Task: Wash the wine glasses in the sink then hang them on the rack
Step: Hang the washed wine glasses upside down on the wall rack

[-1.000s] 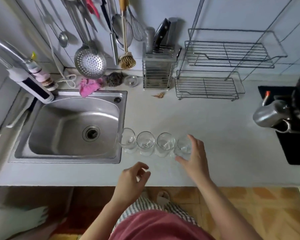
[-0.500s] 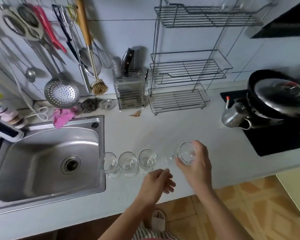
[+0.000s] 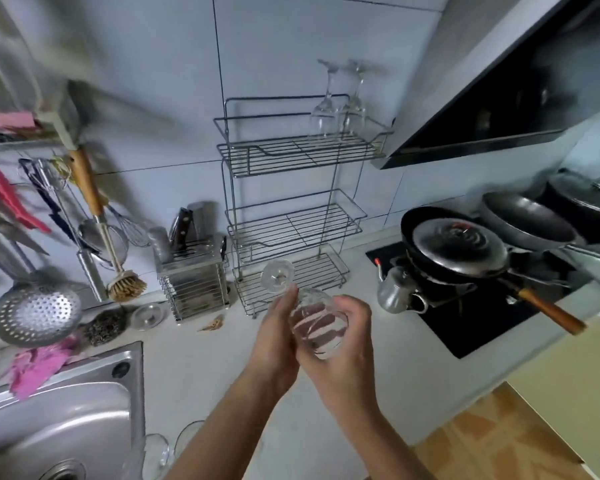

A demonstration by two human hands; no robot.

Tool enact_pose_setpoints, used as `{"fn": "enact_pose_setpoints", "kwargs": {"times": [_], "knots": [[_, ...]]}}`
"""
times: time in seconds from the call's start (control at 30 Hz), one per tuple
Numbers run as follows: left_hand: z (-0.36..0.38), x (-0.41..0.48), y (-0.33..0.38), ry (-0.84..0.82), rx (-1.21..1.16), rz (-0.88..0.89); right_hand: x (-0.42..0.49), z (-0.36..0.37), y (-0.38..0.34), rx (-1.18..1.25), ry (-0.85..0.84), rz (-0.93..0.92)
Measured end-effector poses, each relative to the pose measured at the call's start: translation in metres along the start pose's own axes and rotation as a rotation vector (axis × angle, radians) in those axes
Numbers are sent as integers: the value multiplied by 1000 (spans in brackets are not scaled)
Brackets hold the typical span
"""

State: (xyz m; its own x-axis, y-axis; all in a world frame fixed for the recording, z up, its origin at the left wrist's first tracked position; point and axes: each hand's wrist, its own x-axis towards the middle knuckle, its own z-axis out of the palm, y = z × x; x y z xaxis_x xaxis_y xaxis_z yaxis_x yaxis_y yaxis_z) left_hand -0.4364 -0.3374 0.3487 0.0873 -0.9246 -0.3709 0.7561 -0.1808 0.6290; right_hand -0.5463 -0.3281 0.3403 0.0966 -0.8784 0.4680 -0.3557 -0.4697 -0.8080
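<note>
The wine glass [image 3: 317, 325] is held in the air over the counter [image 3: 201, 372], in front of the lowest shelf of the wire rack [image 3: 293, 220]; it is tipped over, its foot pointing up and away toward the rack and its bowl toward the person. The right hand [image 3: 347, 344] grips the bowl, fingers curled over its top and right side, forearm running in from the lower right. The left hand [image 3: 276, 341] has its back to the camera, fingers nearly straight and laid along the bowl's left side, the tips reaching the base of the stem; its thumb is hidden behind the glass. The two wrists sit close together.

Two hanging wine glasses [image 3: 338, 112] are suspended bowl-down above the rack's top shelf, side by side. Two more glasses on the counter [image 3: 156, 452] stand at the bottom edge of the view, just beside the sink [image 3: 84, 403], partly hidden by the left forearm. A knife holder [image 3: 192, 275] stands left of the rack; a small kettle [image 3: 395, 294] sits right of it, at the stove's edge.
</note>
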Motion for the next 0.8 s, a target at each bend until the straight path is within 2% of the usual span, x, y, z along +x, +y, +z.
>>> {"fn": "enact_pose_setpoints", "kwargs": {"times": [0.2, 0.4, 0.5, 0.63, 0.8], "knots": [[16, 12, 53, 17, 346, 381, 56, -13, -8, 24, -58, -186], [45, 35, 96, -21, 961, 780, 188, -24, -50, -30, -130, -250], [72, 53, 112, 51, 1181, 924, 265, -36, -78, -58, -222, -303], [115, 81, 137, 182, 1255, 1081, 354, -50, -104, -110, -374, -327], [156, 109, 172, 311, 1261, 1221, 423, -55, -124, -110, -483, -490]]}}
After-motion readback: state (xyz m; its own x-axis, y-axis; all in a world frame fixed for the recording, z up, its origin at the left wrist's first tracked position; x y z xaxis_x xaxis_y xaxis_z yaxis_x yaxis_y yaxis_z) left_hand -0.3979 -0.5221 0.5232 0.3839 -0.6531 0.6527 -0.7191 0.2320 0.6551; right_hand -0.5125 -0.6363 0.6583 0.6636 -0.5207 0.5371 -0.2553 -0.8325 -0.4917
